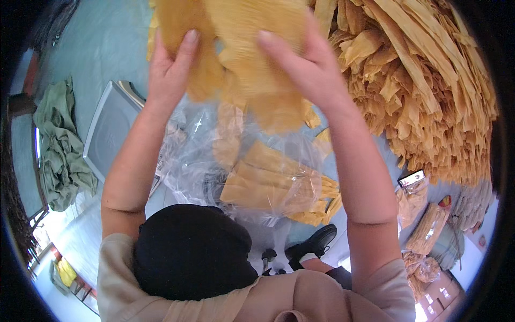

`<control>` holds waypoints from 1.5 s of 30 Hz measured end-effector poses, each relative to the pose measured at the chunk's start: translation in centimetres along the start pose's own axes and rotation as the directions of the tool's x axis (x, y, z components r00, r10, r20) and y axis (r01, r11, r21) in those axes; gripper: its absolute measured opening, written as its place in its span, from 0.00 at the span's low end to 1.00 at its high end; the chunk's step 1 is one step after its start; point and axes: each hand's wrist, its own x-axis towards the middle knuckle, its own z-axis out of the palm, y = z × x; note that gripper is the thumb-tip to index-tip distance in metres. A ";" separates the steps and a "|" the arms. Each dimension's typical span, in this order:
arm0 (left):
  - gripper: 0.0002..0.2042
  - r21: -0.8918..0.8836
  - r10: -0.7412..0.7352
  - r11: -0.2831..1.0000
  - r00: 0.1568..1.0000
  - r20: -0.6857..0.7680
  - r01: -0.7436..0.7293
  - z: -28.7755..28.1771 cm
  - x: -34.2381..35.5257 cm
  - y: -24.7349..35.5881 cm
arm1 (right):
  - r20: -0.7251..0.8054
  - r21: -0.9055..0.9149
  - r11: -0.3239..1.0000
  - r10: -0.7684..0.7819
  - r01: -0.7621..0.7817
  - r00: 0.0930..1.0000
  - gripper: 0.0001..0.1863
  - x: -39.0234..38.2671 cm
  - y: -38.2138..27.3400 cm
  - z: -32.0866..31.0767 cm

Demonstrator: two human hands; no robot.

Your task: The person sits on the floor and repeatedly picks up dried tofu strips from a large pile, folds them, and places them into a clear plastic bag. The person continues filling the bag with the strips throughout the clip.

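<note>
Both of my arms reach up to the top of the head view, gripping thin yellow-tan dried sheets (257, 64) that are blurred by motion. My left hand (173, 68) is closed on the left part of the bunch, thumb in front. On the right part, my right hand (307, 63) is closed too, its thumb over the front and its other fingers partly hidden behind the sheets. Below them lies a clear plastic bag (196, 147) with more of the sheets (268, 180) in or under it. Folded sheets stick out at its right side.
A large heap of the same sheets (413, 86) rises at the right. At left sit a grey flat-topped device (115, 126), perhaps a scale, and a crumpled green cloth (61, 145). A phone (411, 178) and filled clear bags (427, 228) are at lower right.
</note>
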 end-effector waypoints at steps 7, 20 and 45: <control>0.23 -0.612 -0.470 0.681 0.881 0.056 0.402 1.6 -2.6 -0.1 | -0.031 -0.352 0.905 0.245 -0.241 0.969 0.38 1.5 5.7 4.0; 0.23 -0.603 -0.784 0.362 0.582 0.215 0.710 -1.9 -8.7 -11.9 | -0.035 -0.097 0.796 0.598 -0.598 0.801 0.19 -4.3 21.2 -2.8; 0.21 -0.654 -0.226 0.736 0.974 0.002 0.172 1.6 -1.6 2.7 | -0.398 0.034 0.998 0.055 -0.045 0.916 0.26 -0.8 -9.5 -7.2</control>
